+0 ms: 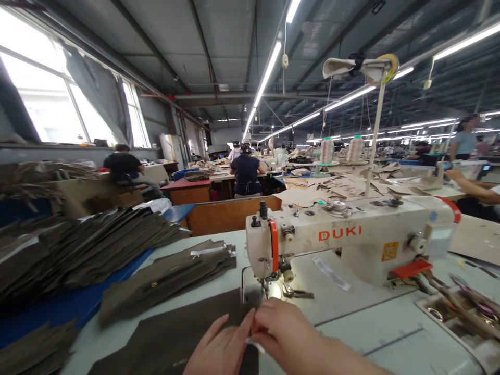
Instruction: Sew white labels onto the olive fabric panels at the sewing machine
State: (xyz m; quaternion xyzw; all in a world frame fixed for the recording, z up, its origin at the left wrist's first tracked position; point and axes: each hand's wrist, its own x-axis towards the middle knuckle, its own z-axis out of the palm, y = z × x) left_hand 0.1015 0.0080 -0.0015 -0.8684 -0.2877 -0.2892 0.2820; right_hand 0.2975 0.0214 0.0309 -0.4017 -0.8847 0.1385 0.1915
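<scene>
A dark olive fabric piece point(164, 328) lies flat on the sewing machine's table, its far edge close to the needle area. My left hand point(221, 346) rests on this fabric with fingers stretched out, the fingertips meeting my right hand. Just in front of the needle, my right hand point(287, 330) has thumb and fingers pinched together. A small white strip point(255, 345) sticks out from under its fingers. The white sewing machine point(312, 234), with orange trim, stands directly ahead, its lamp lit beside the presser foot point(266, 287).
Left of the machine lies a stack of olive pieces point(167, 278); a larger pile point(78, 255) sits on a blue surface. A white strip point(331, 273) lies on the machine bed. At right is a tray of tools point(461, 317). Several people work beyond, one person point(246, 169) straight ahead.
</scene>
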